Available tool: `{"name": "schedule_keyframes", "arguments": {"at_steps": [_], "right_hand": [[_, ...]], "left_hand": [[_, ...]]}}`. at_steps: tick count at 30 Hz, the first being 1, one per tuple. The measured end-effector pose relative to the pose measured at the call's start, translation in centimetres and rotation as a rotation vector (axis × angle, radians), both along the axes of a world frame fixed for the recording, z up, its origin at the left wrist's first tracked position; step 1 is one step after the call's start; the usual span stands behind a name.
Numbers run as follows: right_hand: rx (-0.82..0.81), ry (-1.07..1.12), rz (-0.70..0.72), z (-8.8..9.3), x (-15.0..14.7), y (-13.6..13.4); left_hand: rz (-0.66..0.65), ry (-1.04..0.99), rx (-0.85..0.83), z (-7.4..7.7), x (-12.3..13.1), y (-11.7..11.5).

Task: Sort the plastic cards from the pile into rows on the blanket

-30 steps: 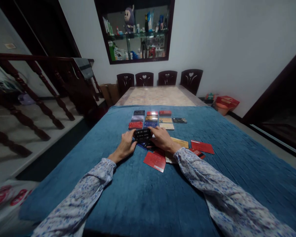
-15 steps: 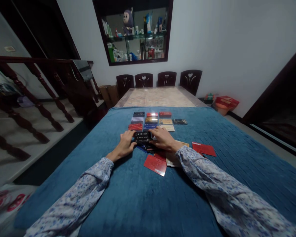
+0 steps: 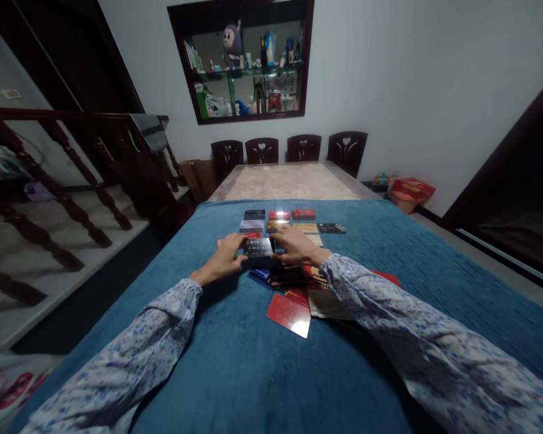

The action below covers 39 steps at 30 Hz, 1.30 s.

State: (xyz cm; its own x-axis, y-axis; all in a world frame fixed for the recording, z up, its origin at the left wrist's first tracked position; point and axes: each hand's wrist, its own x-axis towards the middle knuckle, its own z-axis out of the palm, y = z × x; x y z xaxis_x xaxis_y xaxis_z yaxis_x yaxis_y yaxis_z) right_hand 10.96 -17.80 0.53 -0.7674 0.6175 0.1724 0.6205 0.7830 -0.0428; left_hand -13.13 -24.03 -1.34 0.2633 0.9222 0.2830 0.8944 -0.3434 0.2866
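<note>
A black card (image 3: 259, 248) with pale print is held up between my two hands, its face tilted toward me. My left hand (image 3: 226, 258) pinches its left edge with thumb and fingers. On the opposite edge my right hand (image 3: 295, 246) has closed in the same way. Below it lies a loose pile: a blue card (image 3: 260, 276), dark cards (image 3: 289, 277), a red card (image 3: 289, 314) and a cream card (image 3: 328, 303), partly under my right sleeve. Behind my hands sit rows of sorted cards, among them a red card (image 3: 253, 235) partly hidden by the black one.
At the back of the rows are black cards (image 3: 254, 214) and red cards (image 3: 303, 214); another black card (image 3: 332, 228) lies at their right. A blue cloth (image 3: 199, 361) covers the near table. Several chairs (image 3: 303, 149) stand at the far end, a railing (image 3: 63, 157) at left.
My hands and the black card have shifted slightly away from the pile, uncovering more of the blue and dark cards. The card's face now catches more light. The camera view has shifted slightly.
</note>
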Motion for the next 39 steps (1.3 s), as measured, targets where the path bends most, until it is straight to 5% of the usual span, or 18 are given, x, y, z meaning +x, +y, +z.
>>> {"name": "schedule_keyframes", "arguments": {"at_steps": [16,39], "right_hand": [[-0.010,-0.075,-0.016,2.0,-2.9,4.4],[-0.011,-0.131,-0.048,2.7,-5.5,11.5]], "left_hand": [[0.041,0.043,-0.077,1.9,-2.2,4.7],[0.066,0.056,-0.064,1.6,-3.8,13.4]]}}
